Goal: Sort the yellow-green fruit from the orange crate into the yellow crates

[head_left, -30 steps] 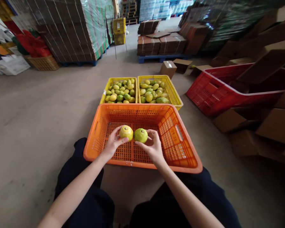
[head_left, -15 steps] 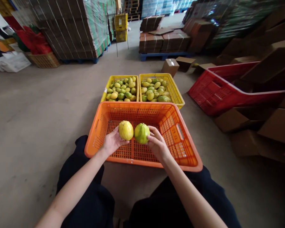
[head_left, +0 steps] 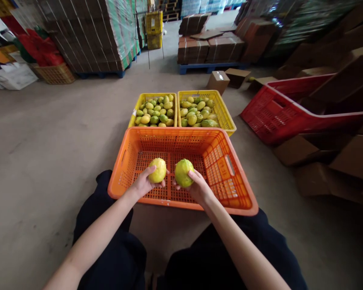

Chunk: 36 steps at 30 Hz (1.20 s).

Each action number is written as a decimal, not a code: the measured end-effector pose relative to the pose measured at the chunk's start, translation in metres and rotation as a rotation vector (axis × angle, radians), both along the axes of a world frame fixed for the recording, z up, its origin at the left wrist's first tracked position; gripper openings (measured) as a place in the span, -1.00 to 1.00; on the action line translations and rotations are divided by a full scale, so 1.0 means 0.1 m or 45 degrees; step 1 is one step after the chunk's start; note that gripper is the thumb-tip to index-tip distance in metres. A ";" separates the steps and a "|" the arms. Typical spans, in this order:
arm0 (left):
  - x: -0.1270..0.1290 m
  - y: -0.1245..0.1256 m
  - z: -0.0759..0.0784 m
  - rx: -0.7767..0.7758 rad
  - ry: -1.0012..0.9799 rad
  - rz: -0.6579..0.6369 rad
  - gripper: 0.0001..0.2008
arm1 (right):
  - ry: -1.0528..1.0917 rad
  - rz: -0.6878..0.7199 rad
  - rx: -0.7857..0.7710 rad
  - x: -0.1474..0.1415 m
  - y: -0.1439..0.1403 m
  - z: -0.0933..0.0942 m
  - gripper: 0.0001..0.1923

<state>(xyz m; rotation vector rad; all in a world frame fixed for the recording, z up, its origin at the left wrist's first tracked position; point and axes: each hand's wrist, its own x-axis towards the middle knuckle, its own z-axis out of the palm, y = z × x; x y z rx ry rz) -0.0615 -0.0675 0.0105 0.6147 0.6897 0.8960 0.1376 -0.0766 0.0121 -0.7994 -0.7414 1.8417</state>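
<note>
My left hand [head_left: 142, 184] is closed round a yellow papaya [head_left: 158, 170], thumb on its upper left side and fingers beneath. A greener, ridged papaya [head_left: 182, 173] rests in my right hand [head_left: 200, 188], the thumb across its right side. Both fruits are held a little apart above an orange plastic crate [head_left: 168, 203], which has slotted walls and shows no fruit on its visible floor. Beyond its far rim stand two yellow crates: the left crate [head_left: 176, 108] and the right crate [head_left: 225, 114] hold many green and yellow papayas [head_left: 201, 105].
To the right, a red crate [head_left: 272, 106] with cardboard in it stands beside loose cardboard boxes [head_left: 302, 150]. Flat cartons [head_left: 225, 46] lie on a blue pallet [head_left: 196, 67] farther back. A wrapped stack [head_left: 84, 36] rises at the back left. My knees flank the orange crate.
The two papayas have moved apart and turned in my hands. My right thumb now lies over the greener one, with fingertips showing below it. The view has shifted slightly.
</note>
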 end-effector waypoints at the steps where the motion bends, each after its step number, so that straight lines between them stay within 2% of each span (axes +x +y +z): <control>1: 0.00 0.00 0.01 -0.027 -0.021 0.013 -0.46 | 0.024 0.015 -0.029 0.01 0.00 0.00 -0.54; 4: 0.02 0.01 0.06 -0.081 -0.118 0.075 -0.49 | 0.120 0.032 -0.169 0.03 0.02 0.03 -0.58; 8: 0.05 0.01 0.11 -0.113 -0.250 0.183 -0.57 | 0.223 -0.128 -0.330 0.04 0.04 0.05 -0.66; 12: 0.05 0.02 0.14 -0.231 -0.335 0.105 -0.53 | 0.187 -0.225 -0.302 0.04 0.06 0.02 -0.74; 16: 0.04 0.03 0.13 -0.309 -0.282 0.101 -0.59 | 0.124 -0.141 -0.214 0.05 0.07 -0.02 -0.69; 21: 0.03 0.05 0.11 -0.293 -0.286 0.090 -0.61 | 0.113 -0.020 -0.250 0.04 0.07 -0.06 -0.68; 27: 0.02 0.05 0.11 -0.281 -0.288 0.135 -0.53 | 0.079 -0.115 -0.181 0.00 0.05 -0.07 -0.70; 31: 0.03 0.04 0.12 -0.330 -0.211 0.181 -0.59 | 0.119 -0.084 -0.264 0.00 0.03 -0.03 -0.72; 36: 0.03 0.06 0.10 -0.348 -0.255 0.135 -0.56 | 0.183 -0.062 -0.391 0.02 0.05 -0.04 -0.68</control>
